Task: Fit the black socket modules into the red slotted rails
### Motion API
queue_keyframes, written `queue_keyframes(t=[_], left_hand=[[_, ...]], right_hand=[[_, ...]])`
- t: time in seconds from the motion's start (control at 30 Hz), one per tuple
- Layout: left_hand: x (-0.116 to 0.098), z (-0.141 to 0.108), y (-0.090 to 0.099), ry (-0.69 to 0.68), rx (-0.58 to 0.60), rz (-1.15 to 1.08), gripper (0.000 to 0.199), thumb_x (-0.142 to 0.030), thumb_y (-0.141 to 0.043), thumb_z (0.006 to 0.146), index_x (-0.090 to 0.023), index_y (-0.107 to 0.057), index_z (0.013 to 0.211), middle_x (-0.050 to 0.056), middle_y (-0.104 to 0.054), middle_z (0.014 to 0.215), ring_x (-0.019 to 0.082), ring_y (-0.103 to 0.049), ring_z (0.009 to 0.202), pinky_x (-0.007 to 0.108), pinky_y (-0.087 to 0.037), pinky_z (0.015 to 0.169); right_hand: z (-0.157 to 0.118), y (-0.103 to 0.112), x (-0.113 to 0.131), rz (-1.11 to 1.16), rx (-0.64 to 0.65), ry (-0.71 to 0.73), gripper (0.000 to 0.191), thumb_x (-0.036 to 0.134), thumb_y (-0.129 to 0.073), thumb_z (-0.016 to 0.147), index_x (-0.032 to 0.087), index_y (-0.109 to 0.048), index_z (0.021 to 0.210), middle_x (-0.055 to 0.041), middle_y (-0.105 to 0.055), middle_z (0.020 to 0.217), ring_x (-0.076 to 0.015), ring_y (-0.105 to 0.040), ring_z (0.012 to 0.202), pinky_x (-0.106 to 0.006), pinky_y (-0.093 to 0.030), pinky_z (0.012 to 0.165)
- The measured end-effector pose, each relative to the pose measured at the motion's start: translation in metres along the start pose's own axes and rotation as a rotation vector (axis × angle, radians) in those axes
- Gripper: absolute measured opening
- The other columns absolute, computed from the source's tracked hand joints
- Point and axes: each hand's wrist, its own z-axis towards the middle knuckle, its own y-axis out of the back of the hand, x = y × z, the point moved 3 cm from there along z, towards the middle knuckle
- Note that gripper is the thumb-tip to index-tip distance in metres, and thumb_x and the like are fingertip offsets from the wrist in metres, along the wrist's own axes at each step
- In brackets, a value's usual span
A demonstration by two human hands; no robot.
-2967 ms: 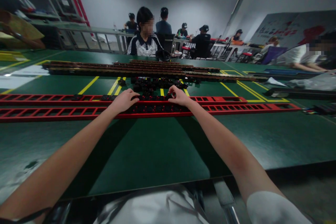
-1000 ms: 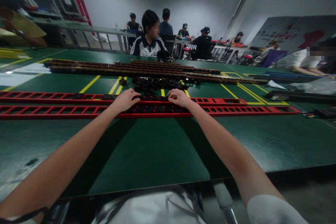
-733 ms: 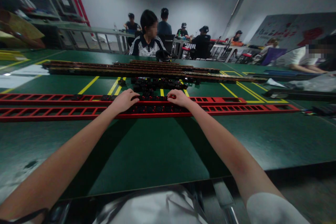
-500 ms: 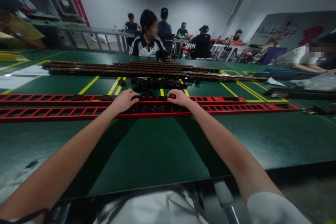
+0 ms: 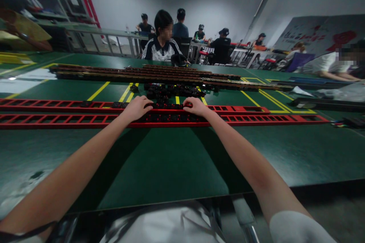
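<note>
Two long red slotted frames lie side by side across the table. My left hand (image 5: pixel 137 108) is bent over the far red frame (image 5: pixel 222 108), thumb on the near side and fingers curled over its top. My right hand (image 5: pixel 196 106) grips the same frame a little to the right, its fingers curled in. Between my hands, small black square parts (image 5: pixel 168 106) sit in the far frame's slots. More black parts (image 5: pixel 173 118) fill the middle of the near red frame (image 5: pixel 256 120). My fingertips are partly hidden, so any small part under them cannot be made out.
Behind the frames lies a pile of loose black parts (image 5: pixel 171 92). Beyond it are stacked long brown-black strips (image 5: pixel 137 73). Yellow tape lines (image 5: pixel 98 91) mark the green table (image 5: pixel 176 159). A person (image 5: pixel 162 45) sits opposite; a clear plastic bag (image 5: pixel 345 92) lies right.
Both hands keep their place on the far frame with hardly any movement. The whole view has shifted slightly, so things appear a little further right.
</note>
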Motion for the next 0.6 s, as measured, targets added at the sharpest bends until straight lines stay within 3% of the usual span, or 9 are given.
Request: queue_keyframes(t=[0.6], left_hand=[[-0.0047, -0.0011, 0.0061, 0.033, 0.011, 0.052, 0.044, -0.041, -0.05, 0.101, -0.015, -0.071, 0.129, 0.013, -0.064, 0.111, 0.03, -0.061, 0.106, 0.042, -0.05, 0.098]], right_hand=[[0.0006, -0.0003, 0.0006, -0.029, 0.015, -0.022, 0.011, 0.02, -0.072, 0.086, 0.016, -0.073, 0.096, -0.0074, -0.073, 0.1, -0.0193, -0.065, 0.093, -0.032, -0.049, 0.088]])
